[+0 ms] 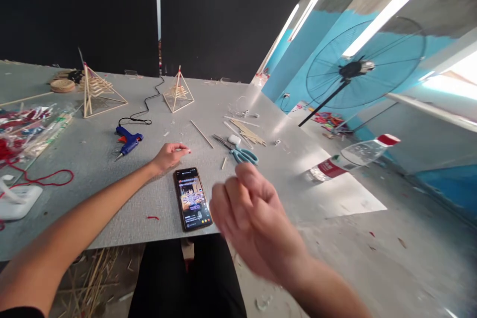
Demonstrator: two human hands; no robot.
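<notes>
Two bare hands show at centre frame. Left hand (169, 155) rests loosely curled on the grey table (112, 198), fingertips pinched together, holding nothing I can make out, just above the black smartphone with lit screen (192, 198). Right hand (253, 218), blurred, hangs open and empty below the teal-handled scissors (238, 151).

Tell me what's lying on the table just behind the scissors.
Behind the blue-handled scissors lie a small white piece touching the blades and a loose bundle of thin wooden sticks. The blurred right hand covers the table nearer than the handles.
</notes>
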